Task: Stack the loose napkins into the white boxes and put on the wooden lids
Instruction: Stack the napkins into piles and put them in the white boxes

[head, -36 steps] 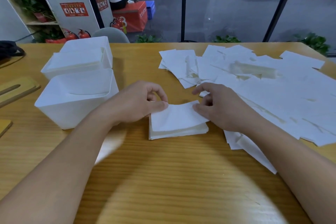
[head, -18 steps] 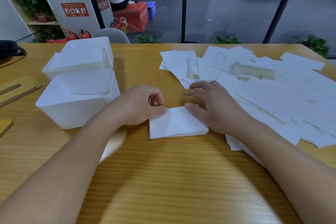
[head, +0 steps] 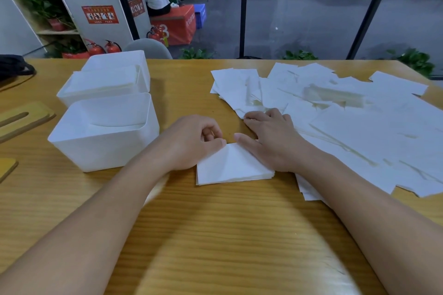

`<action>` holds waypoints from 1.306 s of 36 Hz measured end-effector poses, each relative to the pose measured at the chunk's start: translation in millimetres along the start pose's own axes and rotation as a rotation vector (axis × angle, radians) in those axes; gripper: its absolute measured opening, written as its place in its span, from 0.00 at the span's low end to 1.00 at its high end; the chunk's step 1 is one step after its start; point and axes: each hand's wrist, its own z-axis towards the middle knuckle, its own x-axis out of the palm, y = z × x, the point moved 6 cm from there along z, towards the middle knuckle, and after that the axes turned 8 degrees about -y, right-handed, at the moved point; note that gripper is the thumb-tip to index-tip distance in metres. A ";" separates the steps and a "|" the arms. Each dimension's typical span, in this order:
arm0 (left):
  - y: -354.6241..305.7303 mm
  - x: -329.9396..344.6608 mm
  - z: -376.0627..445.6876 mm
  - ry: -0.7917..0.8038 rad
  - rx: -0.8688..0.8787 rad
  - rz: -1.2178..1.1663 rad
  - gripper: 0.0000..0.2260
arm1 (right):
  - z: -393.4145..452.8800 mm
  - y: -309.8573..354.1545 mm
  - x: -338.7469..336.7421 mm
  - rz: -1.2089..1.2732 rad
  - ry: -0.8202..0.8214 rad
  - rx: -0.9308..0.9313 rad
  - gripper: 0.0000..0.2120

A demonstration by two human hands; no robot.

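Two white boxes [head: 105, 132] are seen; one napkin stack [head: 232, 165] is pinched by the curled left hand [head: 191, 141] and pressed by the flat right hand [head: 271, 136].

Bare forearms, no sleeves visible

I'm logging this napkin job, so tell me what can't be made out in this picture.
Head view:
- Contents of the nearer white plastic box: its front wall hides them.
- Slotted wooden lid: cut by the left edge.
- Left hand fingers: curled under, grip on the small white napkin stack unclear.
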 end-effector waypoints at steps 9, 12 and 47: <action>-0.1 -0.4 4.7 -0.143 0.097 -0.090 0.16 | -31.5 -0.1 -42.8 0.556 -0.291 -0.087 0.05; -4.0 4.7 2.9 -0.105 0.132 -0.108 0.15 | -33.5 -4.1 -53.3 0.664 -0.358 -0.062 0.09; -17.5 -12.2 0.9 -0.320 0.198 -0.188 0.09 | -30.4 -29.9 -63.0 0.957 -0.558 0.170 0.08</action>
